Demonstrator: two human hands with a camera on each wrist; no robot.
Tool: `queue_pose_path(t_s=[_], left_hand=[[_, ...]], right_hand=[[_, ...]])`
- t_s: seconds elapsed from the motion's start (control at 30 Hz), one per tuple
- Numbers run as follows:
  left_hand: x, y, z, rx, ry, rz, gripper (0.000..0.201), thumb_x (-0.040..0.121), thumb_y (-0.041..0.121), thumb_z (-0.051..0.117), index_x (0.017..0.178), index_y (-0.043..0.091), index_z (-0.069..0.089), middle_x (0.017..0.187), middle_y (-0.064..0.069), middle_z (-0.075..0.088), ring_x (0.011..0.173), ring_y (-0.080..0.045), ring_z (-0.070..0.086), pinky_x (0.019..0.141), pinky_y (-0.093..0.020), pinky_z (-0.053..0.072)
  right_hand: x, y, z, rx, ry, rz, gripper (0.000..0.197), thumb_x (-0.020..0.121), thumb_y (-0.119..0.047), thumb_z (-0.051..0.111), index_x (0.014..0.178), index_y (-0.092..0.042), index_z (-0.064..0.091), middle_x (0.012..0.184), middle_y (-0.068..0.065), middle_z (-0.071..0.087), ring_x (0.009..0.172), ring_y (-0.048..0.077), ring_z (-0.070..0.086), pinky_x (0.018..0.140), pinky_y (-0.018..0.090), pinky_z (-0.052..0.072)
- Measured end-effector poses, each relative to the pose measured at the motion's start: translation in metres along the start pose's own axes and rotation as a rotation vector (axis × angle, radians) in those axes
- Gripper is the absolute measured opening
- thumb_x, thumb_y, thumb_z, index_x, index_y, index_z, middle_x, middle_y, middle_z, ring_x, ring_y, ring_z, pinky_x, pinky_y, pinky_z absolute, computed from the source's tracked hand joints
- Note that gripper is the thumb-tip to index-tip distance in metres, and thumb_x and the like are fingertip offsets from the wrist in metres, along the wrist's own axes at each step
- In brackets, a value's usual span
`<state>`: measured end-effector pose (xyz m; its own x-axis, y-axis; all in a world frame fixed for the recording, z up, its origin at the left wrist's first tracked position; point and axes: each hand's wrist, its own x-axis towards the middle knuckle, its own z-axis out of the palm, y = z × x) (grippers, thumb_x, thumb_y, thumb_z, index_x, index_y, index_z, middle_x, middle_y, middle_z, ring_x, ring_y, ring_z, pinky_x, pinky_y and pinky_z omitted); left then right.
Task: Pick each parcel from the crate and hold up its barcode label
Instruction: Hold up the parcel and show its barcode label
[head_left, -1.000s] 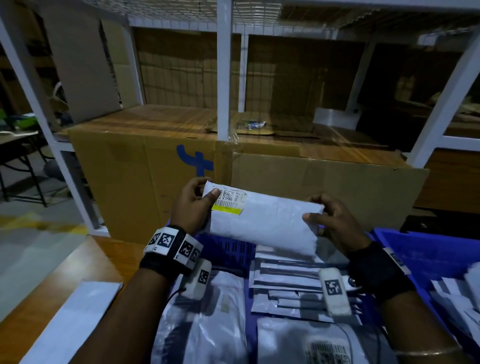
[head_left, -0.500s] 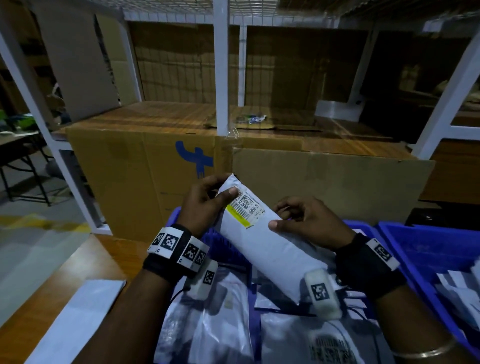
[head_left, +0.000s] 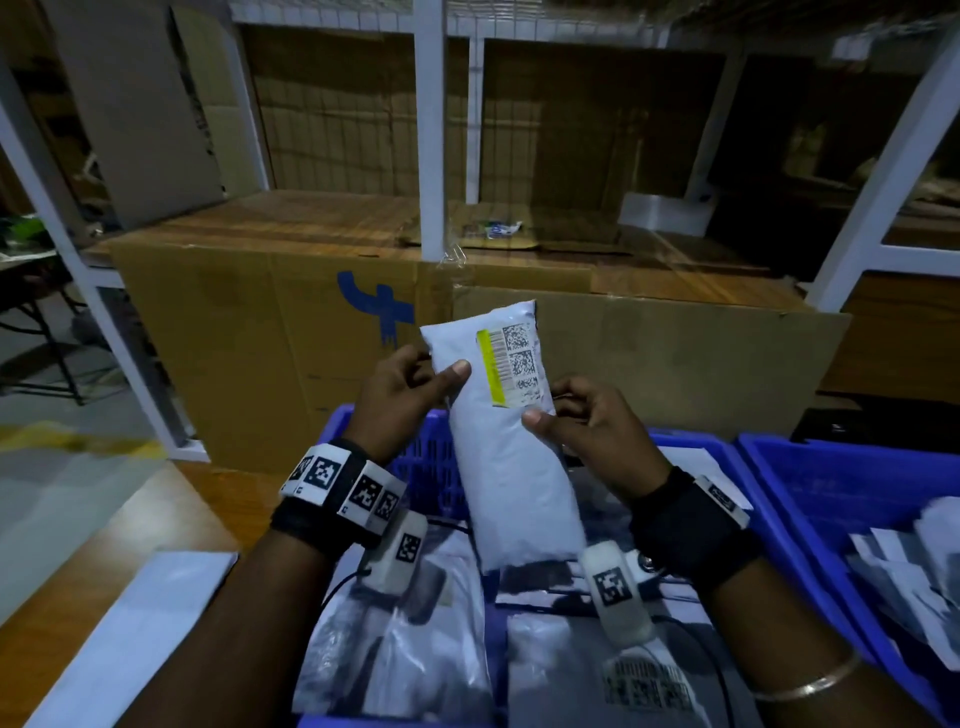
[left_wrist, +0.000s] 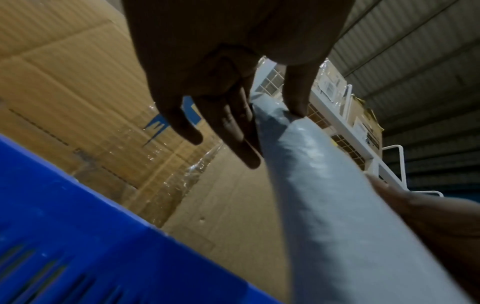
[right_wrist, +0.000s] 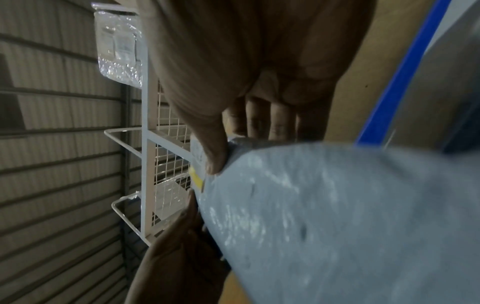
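Note:
A white padded parcel (head_left: 511, 462) stands nearly upright above the blue crate (head_left: 431, 462), its barcode label (head_left: 511, 366) with a yellow strip facing me near the top. My left hand (head_left: 410, 389) pinches the parcel's upper left edge, thumb on the front. My right hand (head_left: 582, 421) pinches its right edge just under the label. In the left wrist view the parcel (left_wrist: 324, 195) runs from my left hand (left_wrist: 272, 115) toward the camera. The right wrist view shows my right hand (right_wrist: 226, 156) with its thumb on the parcel (right_wrist: 337, 216) beside the label (right_wrist: 197, 174).
Several grey and white parcels (head_left: 405, 649) lie in the crate below. A second blue crate (head_left: 831, 483) with parcels sits at the right. A large cardboard box (head_left: 260, 338) and white shelving (head_left: 431, 130) stand behind. A white sheet (head_left: 130, 639) lies on the wooden table at left.
The parcel has been turned from lying across to nearly upright, label end up. My right hand slid from its far end to just below the label.

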<state>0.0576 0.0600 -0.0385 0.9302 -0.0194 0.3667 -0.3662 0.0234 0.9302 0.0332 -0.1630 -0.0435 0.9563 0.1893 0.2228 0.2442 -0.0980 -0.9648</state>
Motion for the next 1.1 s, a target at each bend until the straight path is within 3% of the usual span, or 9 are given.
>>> queue_pose_path(t_s=[0.1,0.3,0.4,0.53,0.63,0.73,0.83,0.97,1.1], left_hand=[[-0.001,0.001,0.0,-0.021,-0.053,0.04,0.037,0.088,0.011,0.066,0.123,-0.002,0.059,0.11,-0.018,0.07,0.099,-0.031,0.068,0.078,-0.04,0.057],[-0.007,-0.001,0.006,0.106,-0.14,0.069,0.049,0.079,0.044,0.072,0.117,0.014,0.067,0.111,-0.004,0.072,0.104,-0.025,0.067,0.09,-0.048,0.054],[-0.006,-0.005,0.004,0.166,-0.198,-0.015,0.059,0.064,0.058,0.077,0.114,0.028,0.066,0.111,0.002,0.072,0.105,-0.018,0.067,0.093,-0.045,0.053],[-0.005,-0.015,-0.002,0.403,-0.318,-0.071,0.075,0.058,0.062,0.079,0.122,0.028,0.061,0.117,0.008,0.068,0.107,-0.008,0.064,0.092,-0.044,0.053],[-0.006,-0.015,-0.005,0.442,-0.327,-0.049,0.064,0.067,0.054,0.078,0.124,0.029,0.062,0.117,0.013,0.067,0.107,-0.003,0.063,0.094,-0.041,0.052],[-0.005,-0.015,-0.007,0.458,-0.31,-0.042,0.052,0.075,0.043,0.077,0.123,0.029,0.064,0.116,0.015,0.068,0.106,-0.002,0.063,0.093,-0.04,0.052],[-0.005,-0.013,-0.01,0.508,-0.322,-0.066,0.053,0.071,0.049,0.077,0.119,0.03,0.066,0.112,0.015,0.07,0.104,-0.003,0.064,0.092,-0.04,0.053],[-0.007,-0.009,-0.008,0.572,-0.373,-0.045,0.037,0.068,0.047,0.076,0.103,0.034,0.072,0.098,0.015,0.073,0.095,-0.005,0.067,0.086,-0.043,0.054],[-0.009,-0.007,-0.006,0.612,-0.417,-0.038,0.036,0.066,0.046,0.076,0.102,0.037,0.073,0.096,0.017,0.073,0.095,-0.001,0.067,0.086,-0.039,0.054]], right_hand=[[0.0,0.001,0.002,-0.009,-0.035,0.003,0.038,0.079,-0.018,0.08,0.11,-0.008,0.061,0.099,0.02,0.071,0.087,0.023,0.066,0.071,0.049,0.056],[0.003,0.001,0.001,0.008,0.016,-0.085,0.041,0.082,-0.012,0.076,0.121,-0.013,0.061,0.113,0.004,0.072,0.106,0.022,0.068,0.086,0.041,0.056],[0.006,0.005,-0.005,0.071,0.104,-0.074,0.039,0.081,-0.019,0.076,0.117,-0.017,0.061,0.111,0.004,0.072,0.106,0.026,0.067,0.08,0.043,0.057],[0.008,0.003,-0.013,0.196,0.166,-0.029,0.037,0.086,-0.011,0.071,0.12,-0.014,0.057,0.114,0.01,0.07,0.107,0.031,0.066,0.072,0.048,0.059],[0.005,0.003,-0.017,0.167,0.167,-0.04,0.046,0.081,-0.007,0.076,0.122,-0.011,0.057,0.115,0.011,0.07,0.108,0.03,0.066,0.078,0.052,0.059],[0.003,0.001,-0.027,0.109,0.216,-0.063,0.055,0.075,-0.004,0.08,0.119,-0.023,0.053,0.11,0.007,0.069,0.1,0.025,0.07,0.075,0.045,0.06],[0.003,-0.002,-0.043,-0.024,0.241,-0.122,0.063,0.074,-0.018,0.083,0.126,-0.027,0.049,0.112,0.005,0.065,0.1,0.021,0.068,0.074,0.042,0.06],[-0.002,-0.006,-0.053,-0.388,0.143,-0.206,0.075,0.066,-0.027,0.089,0.13,-0.033,0.05,0.114,-0.014,0.063,0.103,0.003,0.061,0.081,0.03,0.056],[-0.006,-0.006,-0.052,-0.446,0.051,-0.209,0.085,0.063,-0.021,0.091,0.133,-0.039,0.046,0.109,-0.012,0.064,0.086,0.008,0.067,0.071,0.031,0.058]])
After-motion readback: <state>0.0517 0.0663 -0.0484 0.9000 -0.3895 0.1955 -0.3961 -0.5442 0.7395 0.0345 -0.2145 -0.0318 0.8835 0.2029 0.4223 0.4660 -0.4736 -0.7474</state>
